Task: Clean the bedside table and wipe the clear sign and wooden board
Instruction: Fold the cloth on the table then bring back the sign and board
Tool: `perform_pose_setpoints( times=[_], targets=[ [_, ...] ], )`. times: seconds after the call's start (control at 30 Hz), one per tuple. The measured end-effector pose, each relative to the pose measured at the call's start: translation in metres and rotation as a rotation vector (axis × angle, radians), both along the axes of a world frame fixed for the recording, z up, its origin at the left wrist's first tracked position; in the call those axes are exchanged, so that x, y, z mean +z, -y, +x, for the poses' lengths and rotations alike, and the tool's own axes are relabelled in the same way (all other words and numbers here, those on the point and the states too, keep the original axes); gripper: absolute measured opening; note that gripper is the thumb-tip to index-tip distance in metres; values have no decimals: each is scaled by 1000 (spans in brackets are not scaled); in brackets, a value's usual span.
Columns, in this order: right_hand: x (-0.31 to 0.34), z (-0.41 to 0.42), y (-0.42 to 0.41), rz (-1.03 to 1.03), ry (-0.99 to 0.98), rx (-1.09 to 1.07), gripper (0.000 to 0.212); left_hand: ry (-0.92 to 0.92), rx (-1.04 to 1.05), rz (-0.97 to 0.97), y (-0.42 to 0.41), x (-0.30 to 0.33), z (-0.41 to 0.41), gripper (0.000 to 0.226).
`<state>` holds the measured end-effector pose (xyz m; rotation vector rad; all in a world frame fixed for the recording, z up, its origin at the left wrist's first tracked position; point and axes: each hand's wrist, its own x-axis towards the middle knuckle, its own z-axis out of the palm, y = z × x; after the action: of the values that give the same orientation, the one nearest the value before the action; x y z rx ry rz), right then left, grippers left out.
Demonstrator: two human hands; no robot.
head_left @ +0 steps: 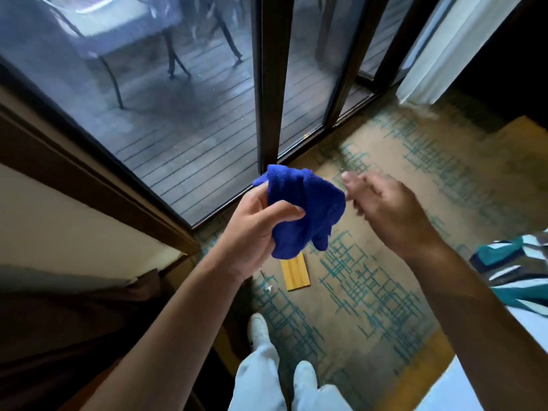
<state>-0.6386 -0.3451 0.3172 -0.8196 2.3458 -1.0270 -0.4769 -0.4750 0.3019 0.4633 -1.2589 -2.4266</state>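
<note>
Blue cloth (302,212) — in left hand (255,229)

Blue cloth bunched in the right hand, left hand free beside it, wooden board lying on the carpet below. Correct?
Not quite: the head view shows the blue cloth bunched in the left hand, while the right hand is free beside it. The wooden board does lie on the carpet below.

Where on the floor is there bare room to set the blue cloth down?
Most open: the carpet right of the wooden board, between the sliding glass door track and the striped bedding. Also a smaller patch between board and white shoes. Crowded: the left side, by the wall and dark brown fabric. Left hand grips the blue cloth; right hand is free.
</note>
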Motion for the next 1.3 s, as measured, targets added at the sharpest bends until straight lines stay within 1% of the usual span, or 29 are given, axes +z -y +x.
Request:
perform_pose_setpoints(
  times=[0.07, 0.13, 0.17, 0.23, 0.3, 0.33, 0.4, 0.47, 0.53, 0.57, 0.67, 0.73, 0.77, 0.87, 0.9, 0.97, 1.03, 1.1, 1.17, 1.23, 1.3],
  targets=[
    [20, 20, -9, -62, 266, 163, 73, -16, -11, -26, 3, 22, 9, 20],
    [38, 34, -9, -162, 382, 295, 82, -29, -17, -38, 6, 40, 17, 21],
    [46, 38, -6, -215, 418, 336, 83, -35, -29, -27, 7, 50, 21, 20],
    [61, 44, -3, -274, 506, 387, 72, -55, -56, -44, 7, 66, 30, 19],
    [73, 50, -2, -298, 542, 423, 48, -35, -61, -123, 5, 82, 38, 23],
    [76, 53, -2, -308, 558, 431, 39, -5, -38, -181, 3, 89, 43, 21],
    [80, 56, -2, -338, 576, 445, 36, 63, 21, -323, 0, 105, 51, 15],
    [87, 56, 1, -376, 544, 465, 41, 138, 101, -496, -3, 120, 58, 18],
    [93, 51, 6, -407, 484, 477, 40, 240, 224, -670, -2, 132, 66, 19],
    [96, 48, 10, -433, 469, 492, 39, 300, 297, -736, -1, 136, 71, 16],
    [105, 39, 22, -476, 400, 579, 34, 417, 519, -827, -7, 145, 86, 7],
    [111, 33, 31, -478, 307, 636, 24, 500, 611, -862, -16, 153, 93, 8],
    [113, 31, 34, -477, 253, 674, 20, 550, 637, -869, -21, 156, 96, 13],
    [121, 31, 43, -472, 50, 782, 25, 664, 724, -830, -29, 161, 108, 23],
    [124, 32, 46, -468, -44, 797, 24, 683, 768, -807, -32, 161, 113, 23],
    [128, 37, 49, -469, -201, 811, 26, 718, 867, -778, -40, 161, 124, 16],
    [129, 43, 52, -461, -228, 858, 33, 767, 935, -785, -49, 161, 133, 15],
    [129, 52, 54, -472, -246, 942, 37, 804, 986, -787, -59, 159, 143, 25],
    [130, 61, 61, -492, -274, 1050, 39, 826, 1058, -795, -70, 157, 154, 31],
    [133, 74, 70, -488, -280, 1201, 36, 811, 1129, -753, -79, 156, 170, 26],
    [133, 89, 79, -458, -298, 1335, 34, 720, 1170, -656, -89, 156, 188, 22]
  ],
)
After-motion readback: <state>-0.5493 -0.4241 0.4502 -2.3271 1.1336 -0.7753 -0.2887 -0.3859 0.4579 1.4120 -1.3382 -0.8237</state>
